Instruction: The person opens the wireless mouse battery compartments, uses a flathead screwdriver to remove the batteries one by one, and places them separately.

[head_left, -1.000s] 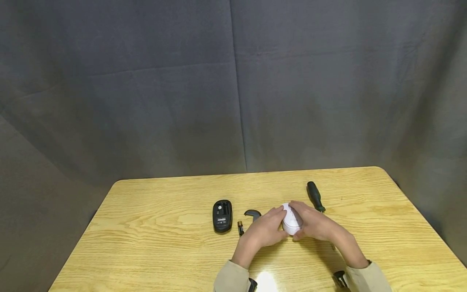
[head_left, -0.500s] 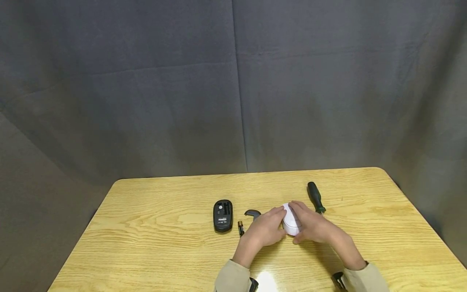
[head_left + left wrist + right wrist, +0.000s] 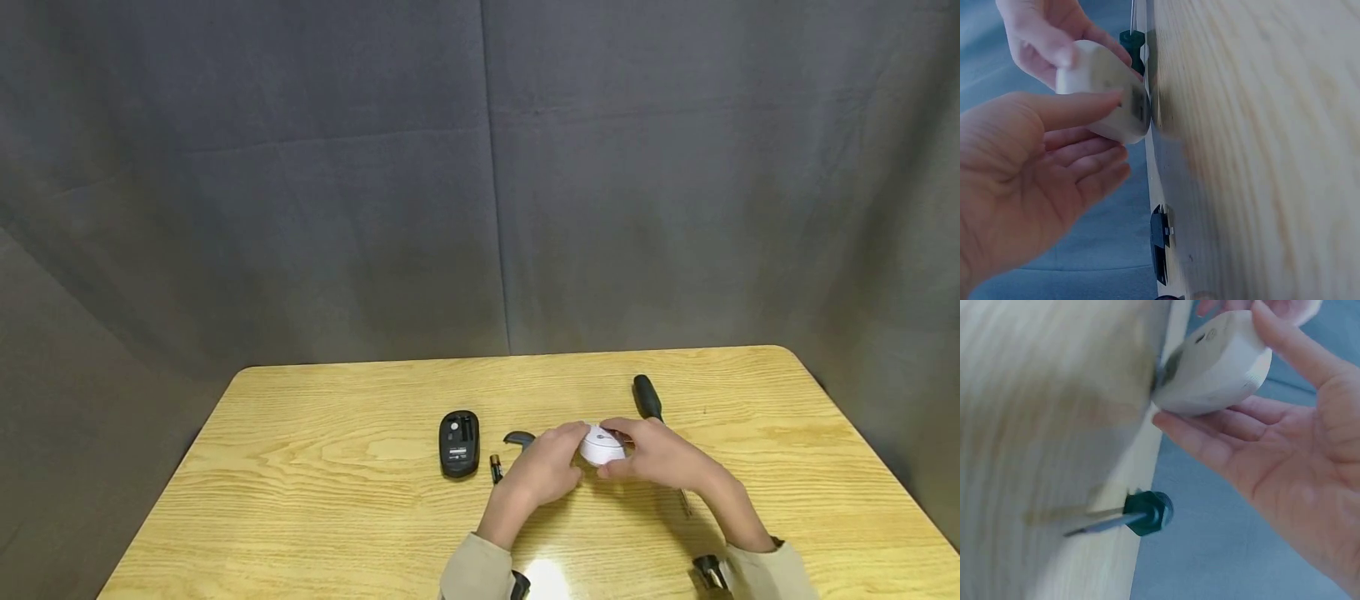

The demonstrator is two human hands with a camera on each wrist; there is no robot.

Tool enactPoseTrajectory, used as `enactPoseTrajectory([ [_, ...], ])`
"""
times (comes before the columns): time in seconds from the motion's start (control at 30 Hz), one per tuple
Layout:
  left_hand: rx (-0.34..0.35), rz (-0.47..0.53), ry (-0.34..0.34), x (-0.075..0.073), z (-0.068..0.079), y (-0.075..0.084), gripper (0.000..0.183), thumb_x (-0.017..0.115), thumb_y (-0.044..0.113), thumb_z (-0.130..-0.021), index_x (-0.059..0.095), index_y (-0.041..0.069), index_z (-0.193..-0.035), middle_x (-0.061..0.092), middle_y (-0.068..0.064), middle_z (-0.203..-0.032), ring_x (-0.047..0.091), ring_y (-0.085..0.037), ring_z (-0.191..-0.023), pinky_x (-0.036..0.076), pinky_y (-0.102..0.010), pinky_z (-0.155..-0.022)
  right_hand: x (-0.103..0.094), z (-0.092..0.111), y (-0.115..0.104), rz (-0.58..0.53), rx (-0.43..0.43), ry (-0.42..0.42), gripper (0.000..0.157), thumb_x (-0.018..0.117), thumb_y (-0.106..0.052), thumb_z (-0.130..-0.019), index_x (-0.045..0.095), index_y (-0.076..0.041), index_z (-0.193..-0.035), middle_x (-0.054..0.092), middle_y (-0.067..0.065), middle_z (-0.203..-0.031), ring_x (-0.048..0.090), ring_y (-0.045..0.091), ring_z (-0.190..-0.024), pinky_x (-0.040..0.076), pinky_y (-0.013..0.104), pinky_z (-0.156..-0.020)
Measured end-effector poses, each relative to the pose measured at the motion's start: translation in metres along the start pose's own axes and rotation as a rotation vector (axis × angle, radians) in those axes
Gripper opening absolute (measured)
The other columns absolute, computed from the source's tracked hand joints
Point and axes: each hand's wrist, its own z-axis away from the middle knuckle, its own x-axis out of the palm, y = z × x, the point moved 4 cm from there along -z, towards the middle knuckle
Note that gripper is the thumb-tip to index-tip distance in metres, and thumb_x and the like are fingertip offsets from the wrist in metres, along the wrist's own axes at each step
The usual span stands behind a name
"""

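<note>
A white computer mouse [image 3: 602,446] is tilted up on the wooden table [image 3: 337,500], its front end close to the surface. My right hand [image 3: 656,454] grips it, thumb on the near edge and fingers along the far side. From the other side my left hand [image 3: 543,467] holds it as well; in the left wrist view the left thumb [image 3: 1085,107] lies across the underside of the mouse [image 3: 1100,72], with the fingers curled below. Part of the underside shows in the right wrist view, where a dark patch sits near the lower end of the mouse [image 3: 1216,369].
A black mouse [image 3: 459,443] lies upside down on the left, battery bay exposed. Between it and my left hand are a battery [image 3: 496,468] and a curved dark cover [image 3: 518,437]. A screwdriver with a dark green handle [image 3: 647,397] lies beyond my right hand, partly hidden by it.
The white mouse has been tipped up by my hands, its near end raised and its far end lower. My right hand has shifted slightly to the right; the left has barely moved.
</note>
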Motion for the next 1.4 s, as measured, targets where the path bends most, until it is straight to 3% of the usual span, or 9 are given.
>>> enactPoseTrajectory([
  [0.13, 0.024, 0.052, 0.066, -0.003, -0.002, -0.001, 0.036, 0.072, 0.003, -0.096, 0.066, 0.005, -0.131, 0.068, -0.006, -0.127, 0.064, -0.013, -0.115, 0.053, -0.026, -0.095, -0.007, 0.003, -0.003, -0.079, -0.041, -0.008, 0.052, 0.073, -0.026, -0.098, 0.059, 0.012, -0.133, 0.069, 0.017, -0.12, 0.067, 0.033, -0.109, 0.057, 0.035, -0.082],
  [0.3, 0.024, 0.116, 0.153, -0.007, -0.004, -0.004, 0.021, 0.069, 0.009, -0.1, 0.07, 0.003, -0.12, 0.072, -0.006, -0.111, 0.066, -0.01, -0.099, 0.054, -0.023, -0.082, -0.013, 0.001, -0.003, -0.128, -0.059, 0.056, 0.035, 0.062, -0.025, -0.105, 0.067, 0.004, -0.124, 0.071, 0.009, -0.112, 0.069, 0.023, -0.101, 0.058, 0.035, -0.08],
  [0.43, -0.005, 0.213, 0.171, -0.007, -0.007, -0.007, 0.021, 0.067, 0.014, -0.102, 0.069, 0.002, -0.119, 0.069, -0.003, -0.103, 0.061, -0.006, -0.089, 0.052, -0.021, -0.075, -0.016, 0.0, -0.002, -0.192, -0.035, 0.131, 0.035, 0.058, -0.023, -0.108, 0.064, 0.007, -0.125, 0.071, 0.012, -0.109, 0.07, 0.02, -0.095, 0.061, 0.04, -0.079],
  [0.6, -0.043, 0.372, 0.212, -0.009, -0.007, -0.009, 0.024, 0.064, 0.019, -0.104, 0.068, 0.0, -0.119, 0.068, -0.002, -0.099, 0.062, -0.007, -0.087, 0.053, -0.022, -0.073, -0.017, 0.0, -0.005, -0.254, -0.039, 0.196, 0.042, 0.063, -0.018, -0.105, 0.055, 0.009, -0.136, 0.068, 0.017, -0.112, 0.07, 0.023, -0.095, 0.062, 0.044, -0.076],
  [0.8, -0.09, 0.575, 0.256, -0.014, -0.006, -0.011, 0.029, 0.067, 0.024, -0.102, 0.069, -0.002, -0.115, 0.068, -0.002, -0.094, 0.063, -0.007, -0.082, 0.053, -0.024, -0.07, -0.02, -0.003, -0.015, -0.262, -0.087, 0.298, 0.047, 0.068, -0.007, -0.099, 0.053, 0.005, -0.142, 0.063, 0.02, -0.119, 0.067, 0.026, -0.097, 0.06, 0.036, -0.075],
  [0.97, -0.109, 0.738, 0.24, -0.018, -0.006, -0.013, 0.031, 0.066, 0.02, -0.102, 0.065, -0.005, -0.121, 0.065, -0.005, -0.095, 0.065, -0.007, -0.075, 0.061, -0.036, -0.071, -0.022, -0.009, -0.023, -0.237, -0.1, 0.366, 0.044, 0.069, -0.003, -0.098, 0.056, 0.004, -0.139, 0.064, 0.024, -0.12, 0.069, 0.031, -0.099, 0.058, 0.032, -0.075],
  [1.23, -0.128, 0.898, 0.267, -0.031, -0.004, -0.016, 0.046, 0.065, 0.014, -0.101, 0.055, 0.002, -0.144, 0.063, -0.009, -0.099, 0.069, -0.017, -0.075, 0.062, -0.051, -0.075, -0.02, -0.021, -0.033, -0.22, -0.131, 0.376, 0.048, 0.069, 0.0, -0.096, 0.056, 0.006, -0.142, 0.062, 0.026, -0.131, 0.067, 0.032, -0.102, 0.056, 0.029, -0.08],
  [1.4, -0.126, 0.936, 0.278, -0.041, 0.001, -0.019, 0.049, 0.064, 0.016, -0.103, 0.053, 0.009, -0.15, 0.063, -0.009, -0.099, 0.068, -0.019, -0.076, 0.062, -0.051, -0.076, -0.019, -0.026, -0.04, -0.248, -0.136, 0.347, 0.052, 0.069, -0.002, -0.097, 0.053, 0.005, -0.146, 0.06, 0.025, -0.136, 0.065, 0.03, -0.102, 0.055, 0.03, -0.079],
])
